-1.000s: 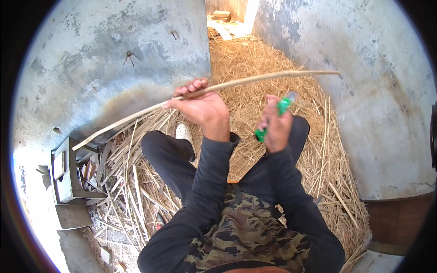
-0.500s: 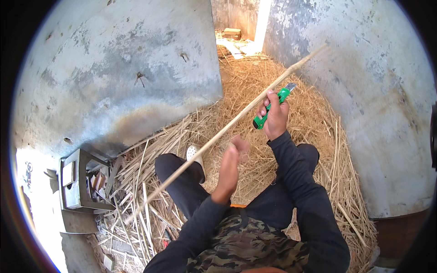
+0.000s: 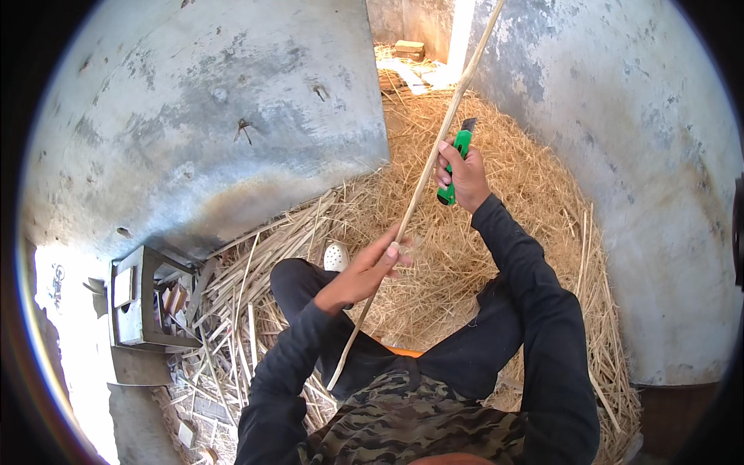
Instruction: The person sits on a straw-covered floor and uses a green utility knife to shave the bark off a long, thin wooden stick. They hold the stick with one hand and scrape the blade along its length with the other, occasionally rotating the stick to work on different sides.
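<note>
A long, pale wooden stick slants from above my lap up toward the bright gap at the far end, with a knobby joint along its upper part. Its lower stretch is gripped between the thumb and fingers of my left hand. My right hand is closed round a green utility knife, whose dark blade is out and points up beside the stick. The right thumb and fingertips also meet the stick, just left of the knife. Part of the knife's handle is hidden by my fingers.
Loose straw shavings cover the floor ahead and to the right. Split strips lie heaped at left beside a grey wooden box frame. Worn plaster walls stand on both sides. A brick lies in the far gap.
The stick has swung steeper, its lower end coming in toward my lap. My left hand, blurred and off the stick before, now grips it. The knife has turned more upright and moved slightly left.
</note>
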A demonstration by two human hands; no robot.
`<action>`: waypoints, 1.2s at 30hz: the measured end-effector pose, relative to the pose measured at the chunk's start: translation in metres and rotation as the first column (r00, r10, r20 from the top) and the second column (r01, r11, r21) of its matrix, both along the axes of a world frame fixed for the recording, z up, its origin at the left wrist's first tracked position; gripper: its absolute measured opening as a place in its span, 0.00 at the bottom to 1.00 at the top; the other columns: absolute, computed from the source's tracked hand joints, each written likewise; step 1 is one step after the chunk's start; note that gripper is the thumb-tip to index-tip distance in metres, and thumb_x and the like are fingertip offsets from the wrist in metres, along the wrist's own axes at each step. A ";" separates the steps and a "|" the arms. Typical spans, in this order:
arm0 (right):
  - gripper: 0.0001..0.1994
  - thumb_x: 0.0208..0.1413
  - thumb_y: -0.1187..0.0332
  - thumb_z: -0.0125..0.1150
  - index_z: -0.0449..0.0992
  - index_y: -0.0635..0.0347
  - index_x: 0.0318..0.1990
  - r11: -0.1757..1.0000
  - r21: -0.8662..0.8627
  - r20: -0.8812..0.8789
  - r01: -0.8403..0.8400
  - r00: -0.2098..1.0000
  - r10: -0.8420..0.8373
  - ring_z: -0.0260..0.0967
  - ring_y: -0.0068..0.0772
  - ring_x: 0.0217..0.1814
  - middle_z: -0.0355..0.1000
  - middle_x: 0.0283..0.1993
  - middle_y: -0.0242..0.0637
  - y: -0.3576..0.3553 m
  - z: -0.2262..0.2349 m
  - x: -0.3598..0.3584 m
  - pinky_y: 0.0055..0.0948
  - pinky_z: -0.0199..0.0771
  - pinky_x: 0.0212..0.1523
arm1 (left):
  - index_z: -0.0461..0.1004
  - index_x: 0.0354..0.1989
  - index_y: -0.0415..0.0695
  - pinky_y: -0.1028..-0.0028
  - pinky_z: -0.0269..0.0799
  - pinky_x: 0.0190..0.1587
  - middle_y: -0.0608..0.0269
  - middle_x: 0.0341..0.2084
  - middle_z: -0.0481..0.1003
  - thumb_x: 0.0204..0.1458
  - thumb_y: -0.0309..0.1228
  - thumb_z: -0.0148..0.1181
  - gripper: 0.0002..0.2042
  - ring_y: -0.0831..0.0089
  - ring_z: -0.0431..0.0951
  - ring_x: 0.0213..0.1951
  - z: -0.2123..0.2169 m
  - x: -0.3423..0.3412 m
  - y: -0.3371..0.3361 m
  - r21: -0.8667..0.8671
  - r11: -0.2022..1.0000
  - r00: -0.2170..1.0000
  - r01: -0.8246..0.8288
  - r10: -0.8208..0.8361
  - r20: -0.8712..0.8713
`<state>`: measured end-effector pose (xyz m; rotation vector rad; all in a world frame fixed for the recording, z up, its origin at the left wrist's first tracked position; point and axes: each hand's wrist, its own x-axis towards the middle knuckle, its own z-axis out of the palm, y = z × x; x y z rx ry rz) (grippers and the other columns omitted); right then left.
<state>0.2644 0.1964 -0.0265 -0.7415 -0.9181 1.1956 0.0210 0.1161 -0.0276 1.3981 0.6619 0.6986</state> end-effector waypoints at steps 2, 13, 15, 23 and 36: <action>0.08 0.60 0.65 0.56 0.68 0.57 0.35 0.999 -0.002 0.003 0.047 0.999 -0.047 0.57 0.15 0.15 0.60 0.21 0.26 0.000 -0.007 0.010 0.21 0.59 0.15 | 0.54 0.67 0.42 0.78 0.70 0.30 0.64 0.31 0.74 0.65 0.36 0.45 0.24 0.77 0.74 0.28 -0.009 0.015 0.002 -0.271 0.948 0.972 0.168 -0.114 0.205; 0.11 0.56 0.66 0.58 0.70 0.64 0.39 0.917 -0.392 0.537 -0.071 0.792 0.291 0.64 0.22 0.34 0.66 0.31 0.31 -0.025 -0.012 0.068 0.26 0.66 0.36 | 0.60 0.65 0.40 0.85 0.55 0.19 0.74 0.18 0.68 0.63 0.32 0.50 0.22 0.90 0.59 0.16 -0.030 0.040 0.033 0.053 0.952 0.945 -0.301 0.305 -0.118; 0.10 0.60 0.68 0.54 0.70 0.63 0.44 0.927 -0.342 0.609 -0.155 0.714 0.344 0.66 0.20 0.28 0.67 0.28 0.31 -0.027 -0.015 0.071 0.24 0.68 0.29 | 0.61 0.64 0.39 0.85 0.55 0.19 0.75 0.18 0.68 0.63 0.32 0.50 0.22 0.90 0.59 0.16 -0.033 0.040 0.065 0.385 0.893 0.912 -0.234 0.339 -0.232; 0.11 0.63 0.63 0.54 0.70 0.60 0.45 0.952 -0.306 0.509 -0.005 0.844 0.168 0.62 0.15 0.16 0.64 0.20 0.26 -0.034 -0.026 0.079 0.17 0.63 0.18 | 0.67 0.58 0.37 0.85 0.53 0.16 0.73 0.16 0.66 0.63 0.33 0.46 0.18 0.87 0.59 0.13 -0.013 0.071 0.089 -0.106 0.979 0.980 -0.173 0.160 -0.119; 0.35 0.52 0.32 0.49 0.74 0.58 0.17 0.989 0.123 0.991 0.082 0.035 -0.127 0.69 0.45 0.16 0.66 0.12 0.43 -0.070 -0.030 0.022 0.42 0.66 0.19 | 0.65 0.57 0.35 0.83 0.51 0.20 0.73 0.19 0.63 0.64 0.31 0.45 0.17 0.86 0.54 0.13 -0.007 0.065 0.022 -0.448 0.884 0.969 -0.134 0.213 0.129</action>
